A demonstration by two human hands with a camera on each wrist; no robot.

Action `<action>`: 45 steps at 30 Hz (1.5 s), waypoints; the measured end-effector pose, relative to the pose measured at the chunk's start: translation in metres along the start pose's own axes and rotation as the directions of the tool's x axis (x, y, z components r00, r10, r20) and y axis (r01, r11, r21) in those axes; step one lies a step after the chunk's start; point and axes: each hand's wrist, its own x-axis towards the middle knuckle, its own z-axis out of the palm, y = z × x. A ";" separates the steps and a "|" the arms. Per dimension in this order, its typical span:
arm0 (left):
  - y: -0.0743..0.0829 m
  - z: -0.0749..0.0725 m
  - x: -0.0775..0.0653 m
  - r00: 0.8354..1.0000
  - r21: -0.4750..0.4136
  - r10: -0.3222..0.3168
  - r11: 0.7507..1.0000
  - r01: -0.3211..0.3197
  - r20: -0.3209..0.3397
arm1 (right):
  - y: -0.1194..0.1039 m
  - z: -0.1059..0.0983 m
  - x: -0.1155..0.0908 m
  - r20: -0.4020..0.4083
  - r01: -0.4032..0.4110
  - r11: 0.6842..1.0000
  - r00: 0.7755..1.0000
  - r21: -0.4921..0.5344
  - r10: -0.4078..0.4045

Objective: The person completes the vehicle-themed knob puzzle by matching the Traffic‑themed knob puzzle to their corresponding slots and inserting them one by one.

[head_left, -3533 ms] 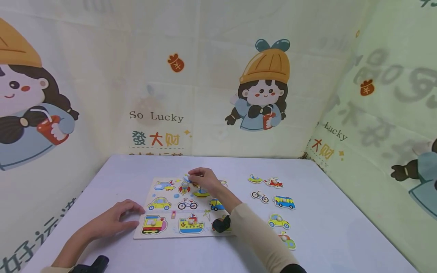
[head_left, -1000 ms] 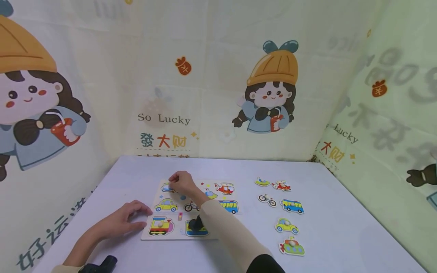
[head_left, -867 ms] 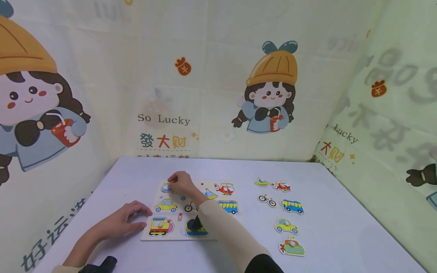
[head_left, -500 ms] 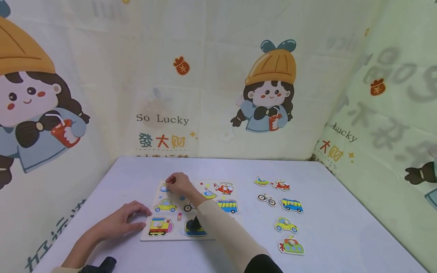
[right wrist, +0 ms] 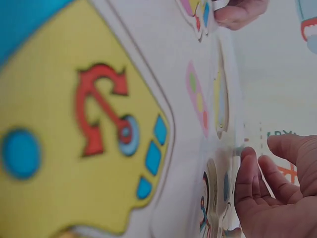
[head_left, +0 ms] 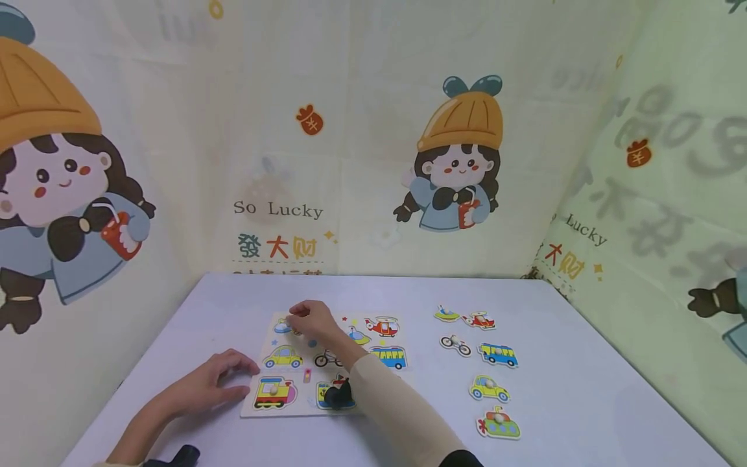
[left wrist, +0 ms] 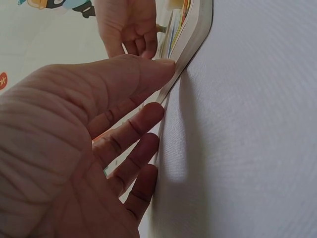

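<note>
My right hand [head_left: 318,324] is over the board's upper left, its fingertips at the airplane piece [head_left: 282,326]. In the right wrist view the thumb and fingers [right wrist: 277,144] stand apart, with nothing visible between them. The hand and forearm hide part of the puzzle board [head_left: 248,410]. My left hand [head_left: 207,383] rests at the board's left edge, fingers loosely spread; in the left wrist view its thumb tip [left wrist: 166,67] lies against that edge. Knobbed train [head_left: 274,392] and ship [head_left: 323,394] pieces sit in the front row.
Right of the board lie loose knobbed pieces: a flying saucer [head_left: 447,314], helicopter [head_left: 480,320], bicycle [head_left: 455,345], bus [head_left: 498,354], car [head_left: 489,388] and submarine [head_left: 498,424]. The white table [head_left: 583,389] meets printed cloth walls [head_left: 362,130] behind and at the sides.
My right hand has carried a blue piece from the board's top middle leftward to the airplane's place, and its fingers have loosened. The left hand stays at the edge. The head view has shifted slightly.
</note>
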 end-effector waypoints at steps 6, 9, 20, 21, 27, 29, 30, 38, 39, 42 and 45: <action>0.001 0.002 0.000 0.999 -0.017 -0.035 0.999 0.035 0.004 | 0.004 -0.009 -0.008 -0.018 0.025 0.997 1.000 0.068 -0.023; 0.000 0.002 0.000 0.999 -0.019 -0.039 0.999 0.039 0.006 | 0.004 -0.012 -0.011 -0.018 0.017 0.994 1.000 0.111 -0.015; -0.001 0.005 0.000 0.999 -0.010 -0.043 0.999 0.043 -0.005 | -0.004 -0.025 -0.024 0.018 0.046 0.966 0.998 0.255 -0.053; -0.001 0.005 0.000 0.999 -0.009 -0.041 0.999 0.041 -0.006 | -0.004 -0.026 -0.025 0.023 0.053 0.963 0.998 0.263 -0.061; -0.002 0.005 0.000 0.999 0.000 -0.030 1.000 0.030 -0.019 | -0.007 -0.032 -0.033 0.055 0.099 0.953 0.991 0.287 -0.119; -0.002 0.005 0.000 0.999 0.003 -0.026 1.000 0.026 -0.023 | -0.008 -0.034 -0.036 0.061 0.107 0.952 0.990 0.287 -0.130; -0.003 0.005 0.000 0.999 0.008 -0.023 1.000 0.023 -0.024 | -0.009 -0.035 -0.038 0.062 0.109 0.952 0.989 0.286 -0.132; -0.005 0.008 0.000 0.999 0.018 -0.026 0.999 0.027 -0.024 | -0.014 -0.042 -0.050 0.075 0.131 0.953 0.985 0.273 -0.156; -0.005 0.008 0.000 0.999 0.016 -0.030 0.999 0.030 -0.024 | -0.014 -0.043 -0.051 0.075 0.139 0.953 0.983 0.270 -0.165; -0.004 0.008 0.000 0.999 0.005 -0.041 0.999 0.041 -0.025 | -0.015 -0.047 -0.054 0.076 0.170 0.949 0.977 0.264 -0.197; -0.003 0.008 0.000 0.999 -0.002 -0.042 0.999 0.042 -0.024 | -0.014 -0.051 -0.056 0.076 0.193 0.948 0.973 0.254 -0.218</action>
